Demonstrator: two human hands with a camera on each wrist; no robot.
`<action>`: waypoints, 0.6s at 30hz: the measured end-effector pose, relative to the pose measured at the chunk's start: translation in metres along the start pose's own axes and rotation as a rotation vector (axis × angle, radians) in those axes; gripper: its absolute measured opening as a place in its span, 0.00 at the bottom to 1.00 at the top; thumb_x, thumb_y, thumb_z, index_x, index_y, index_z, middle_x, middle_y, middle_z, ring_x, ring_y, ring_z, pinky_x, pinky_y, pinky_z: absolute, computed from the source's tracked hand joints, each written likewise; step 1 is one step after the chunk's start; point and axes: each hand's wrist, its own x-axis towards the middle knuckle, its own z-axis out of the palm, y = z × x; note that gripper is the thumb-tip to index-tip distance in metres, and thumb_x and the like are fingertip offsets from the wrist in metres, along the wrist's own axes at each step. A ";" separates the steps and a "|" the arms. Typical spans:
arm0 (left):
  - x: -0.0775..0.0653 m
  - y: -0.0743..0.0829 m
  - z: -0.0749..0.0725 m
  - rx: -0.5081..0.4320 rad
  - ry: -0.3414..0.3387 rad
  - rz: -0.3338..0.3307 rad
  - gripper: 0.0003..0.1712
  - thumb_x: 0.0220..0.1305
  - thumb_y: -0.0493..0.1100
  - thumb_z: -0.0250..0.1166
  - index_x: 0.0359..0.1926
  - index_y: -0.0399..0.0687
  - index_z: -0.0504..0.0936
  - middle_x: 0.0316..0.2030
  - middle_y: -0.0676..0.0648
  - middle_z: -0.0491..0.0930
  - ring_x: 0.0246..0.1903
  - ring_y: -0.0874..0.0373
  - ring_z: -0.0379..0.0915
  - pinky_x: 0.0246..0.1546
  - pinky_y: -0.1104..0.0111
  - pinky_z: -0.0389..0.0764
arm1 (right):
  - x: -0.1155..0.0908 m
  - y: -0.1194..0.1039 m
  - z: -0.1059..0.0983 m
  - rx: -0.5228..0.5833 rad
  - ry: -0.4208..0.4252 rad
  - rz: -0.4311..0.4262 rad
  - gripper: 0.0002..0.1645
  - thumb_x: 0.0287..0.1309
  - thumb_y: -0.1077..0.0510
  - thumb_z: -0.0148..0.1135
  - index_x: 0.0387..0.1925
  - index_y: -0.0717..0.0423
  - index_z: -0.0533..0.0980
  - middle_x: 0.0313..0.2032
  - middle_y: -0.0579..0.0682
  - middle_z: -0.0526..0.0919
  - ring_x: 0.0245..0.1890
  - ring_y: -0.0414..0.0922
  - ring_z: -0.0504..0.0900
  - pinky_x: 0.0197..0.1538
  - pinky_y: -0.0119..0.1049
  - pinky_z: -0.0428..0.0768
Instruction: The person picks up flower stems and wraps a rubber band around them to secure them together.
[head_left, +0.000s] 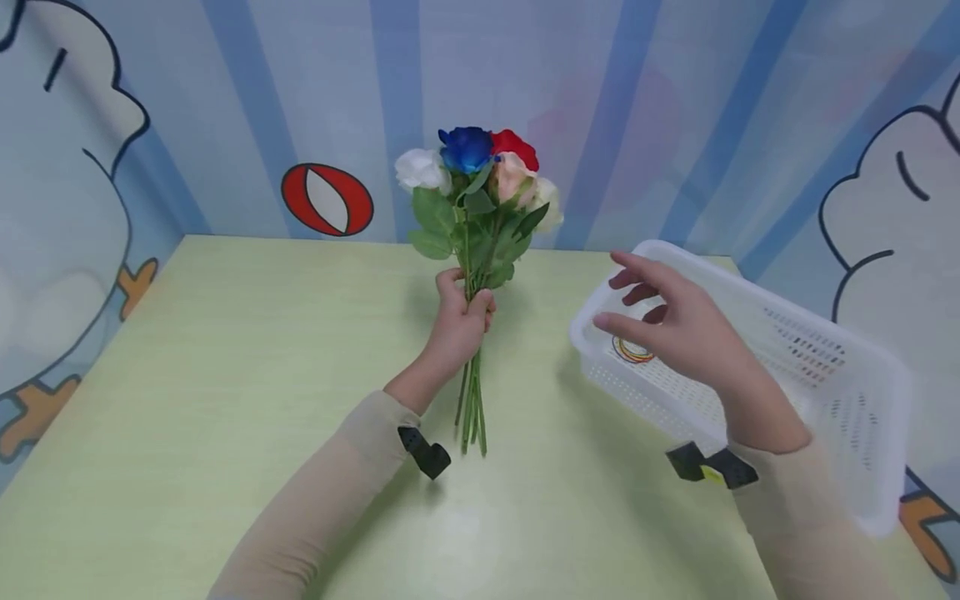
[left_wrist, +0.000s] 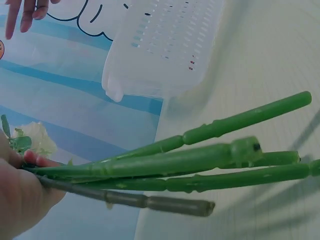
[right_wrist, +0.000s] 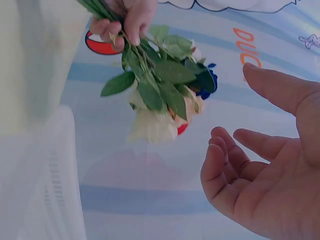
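Left grip [head_left: 463, 318] pinching the stems [head_left: 472, 392] of a bouquet [head_left: 480, 204] — blooms [head_left: 467, 150] above the grip, stem ends [head_left: 483, 446] below it. Right grip [head_left: 678, 325] loosely spread — a white basket [head_left: 795, 310] containing coloured bands [head_left: 633, 359] lower than it.

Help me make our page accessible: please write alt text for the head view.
A person's left grip holds a bunch of blue, red, white, peach and cream flowers over a pale green table. The empty right grip is raised near a white basket holding colored bands.
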 end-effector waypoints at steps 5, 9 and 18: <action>-0.001 0.003 0.006 -0.020 -0.016 -0.009 0.18 0.76 0.36 0.44 0.58 0.41 0.47 0.30 0.46 0.67 0.25 0.58 0.64 0.29 0.72 0.68 | -0.005 0.015 -0.021 -0.049 0.027 0.059 0.42 0.62 0.49 0.63 0.72 0.53 0.57 0.58 0.57 0.72 0.55 0.53 0.73 0.52 0.48 0.75; -0.003 0.004 0.005 -0.035 -0.014 -0.016 0.17 0.76 0.36 0.44 0.57 0.41 0.47 0.30 0.46 0.66 0.24 0.58 0.62 0.28 0.72 0.66 | -0.001 0.034 -0.042 -0.123 -0.030 0.127 0.40 0.63 0.46 0.61 0.71 0.52 0.59 0.58 0.58 0.74 0.55 0.53 0.73 0.50 0.50 0.74; -0.008 0.007 0.003 -0.066 -0.011 -0.011 0.16 0.76 0.36 0.44 0.56 0.42 0.47 0.30 0.45 0.66 0.24 0.59 0.63 0.27 0.73 0.67 | 0.019 0.073 -0.101 -0.207 -0.103 0.267 0.40 0.66 0.39 0.55 0.72 0.52 0.58 0.60 0.62 0.70 0.54 0.57 0.73 0.42 0.44 0.79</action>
